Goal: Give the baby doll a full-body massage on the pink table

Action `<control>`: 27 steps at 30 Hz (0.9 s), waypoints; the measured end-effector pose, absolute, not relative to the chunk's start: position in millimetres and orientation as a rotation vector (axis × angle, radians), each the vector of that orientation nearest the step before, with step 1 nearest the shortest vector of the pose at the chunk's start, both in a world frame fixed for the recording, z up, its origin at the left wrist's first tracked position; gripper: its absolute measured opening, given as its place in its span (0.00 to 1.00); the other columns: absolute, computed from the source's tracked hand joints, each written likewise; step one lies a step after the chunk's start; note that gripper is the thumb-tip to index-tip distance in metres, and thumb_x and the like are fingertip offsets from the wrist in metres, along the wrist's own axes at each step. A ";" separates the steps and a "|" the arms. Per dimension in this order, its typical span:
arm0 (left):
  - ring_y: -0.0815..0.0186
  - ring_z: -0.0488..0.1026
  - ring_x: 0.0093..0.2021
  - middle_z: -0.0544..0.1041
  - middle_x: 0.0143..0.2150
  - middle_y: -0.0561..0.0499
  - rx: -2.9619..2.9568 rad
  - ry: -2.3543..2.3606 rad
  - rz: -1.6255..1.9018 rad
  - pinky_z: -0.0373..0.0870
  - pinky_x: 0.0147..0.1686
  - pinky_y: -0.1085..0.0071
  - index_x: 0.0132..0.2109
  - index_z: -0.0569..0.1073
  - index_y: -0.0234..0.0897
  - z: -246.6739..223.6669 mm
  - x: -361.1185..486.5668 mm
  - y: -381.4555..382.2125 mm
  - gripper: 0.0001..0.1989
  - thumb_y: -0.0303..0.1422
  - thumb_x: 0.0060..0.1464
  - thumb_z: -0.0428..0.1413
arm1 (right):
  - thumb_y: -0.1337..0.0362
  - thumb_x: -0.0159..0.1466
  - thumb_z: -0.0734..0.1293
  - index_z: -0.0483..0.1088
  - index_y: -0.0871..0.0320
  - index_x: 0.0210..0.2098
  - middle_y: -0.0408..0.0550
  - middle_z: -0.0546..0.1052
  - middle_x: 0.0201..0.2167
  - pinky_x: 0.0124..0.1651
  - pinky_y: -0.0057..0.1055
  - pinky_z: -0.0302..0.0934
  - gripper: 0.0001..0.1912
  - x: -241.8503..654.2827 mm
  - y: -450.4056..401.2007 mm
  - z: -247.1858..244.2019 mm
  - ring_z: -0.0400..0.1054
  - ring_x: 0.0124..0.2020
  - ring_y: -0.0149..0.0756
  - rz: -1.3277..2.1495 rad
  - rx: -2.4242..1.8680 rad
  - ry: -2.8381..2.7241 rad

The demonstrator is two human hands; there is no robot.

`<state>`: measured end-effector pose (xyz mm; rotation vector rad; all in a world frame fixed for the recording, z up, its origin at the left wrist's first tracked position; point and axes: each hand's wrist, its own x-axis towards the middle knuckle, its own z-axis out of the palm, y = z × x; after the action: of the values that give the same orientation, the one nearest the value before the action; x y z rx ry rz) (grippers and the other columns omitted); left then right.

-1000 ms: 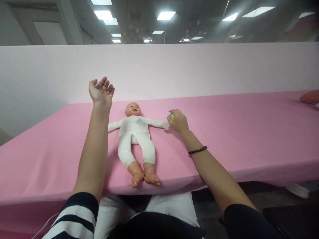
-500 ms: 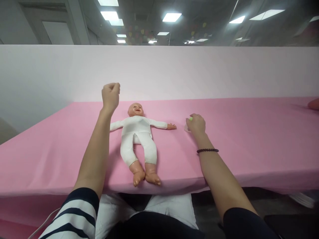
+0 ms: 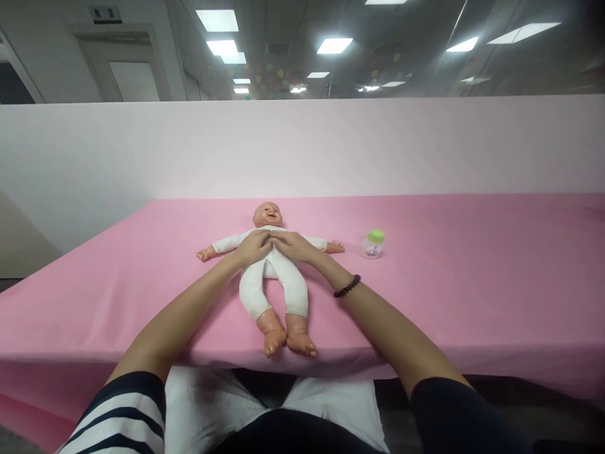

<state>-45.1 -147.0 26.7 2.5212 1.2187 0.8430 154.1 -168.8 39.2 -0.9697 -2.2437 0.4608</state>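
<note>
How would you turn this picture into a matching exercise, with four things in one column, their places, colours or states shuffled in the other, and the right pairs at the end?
Things
1. doll
2. jar lid
3. bracelet
4. left hand

Places, colours or states
A. dark and beaded
B. resting on the doll's torso
C. lying face up on the pink cloth
D. light green

Pairs: 1-C, 2-D, 3-A, 4-B

No text can be read. The clear bottle (image 3: 372,245), standing nearer the far edge of the surface (image 3: 472,271) than the near one, bears a small label (image 3: 373,250), its print too tiny and blurred. Beyond the surface's far left corner, a plate (image 3: 106,14) above a door (image 3: 135,82) carries illegible marks.
</note>
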 end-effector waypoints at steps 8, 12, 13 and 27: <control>0.56 0.41 0.81 0.46 0.81 0.43 2.413 1.195 0.565 0.37 0.78 0.58 0.78 0.53 0.33 24.5 -70.0 -155.7 0.41 0.53 0.68 0.41 | 0.42 0.75 0.55 0.59 0.45 0.74 0.42 0.46 0.79 0.78 0.60 0.24 0.33 149.6 -147.4 4.1 0.28 0.81 0.52 0.689 -1.134 -2.270; 0.52 0.35 0.81 0.44 0.81 0.43 2.318 1.303 0.603 0.35 0.77 0.53 0.78 0.53 0.35 18.3 -68.8 -153.1 0.41 0.55 0.67 0.43 | 0.38 0.73 0.57 0.54 0.43 0.76 0.45 0.37 0.80 0.77 0.63 0.21 0.37 152.6 -143.0 1.3 0.22 0.80 0.55 0.694 -1.262 -2.215; 0.51 0.34 0.81 0.42 0.81 0.42 2.267 1.355 0.616 0.36 0.77 0.51 0.78 0.53 0.36 15.7 -68.1 -150.3 0.41 0.55 0.67 0.43 | 0.39 0.73 0.57 0.53 0.46 0.77 0.48 0.37 0.80 0.77 0.60 0.23 0.38 151.3 -142.6 1.0 0.23 0.80 0.55 0.684 -1.305 -2.179; 0.52 0.81 0.47 0.85 0.46 0.41 1.934 1.736 1.241 0.72 0.51 0.58 0.42 0.79 0.36 17.2 -61.5 -154.2 0.15 0.39 0.61 0.50 | 0.63 0.68 0.64 0.81 0.61 0.43 0.57 0.84 0.45 0.56 0.45 0.69 0.14 154.6 -168.2 9.7 0.79 0.48 0.51 0.302 -1.453 -1.731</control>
<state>-61.5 -154.2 17.2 1.9345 1.7364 1.2408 154.6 -168.2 9.7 -1.4535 -1.7314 0.3024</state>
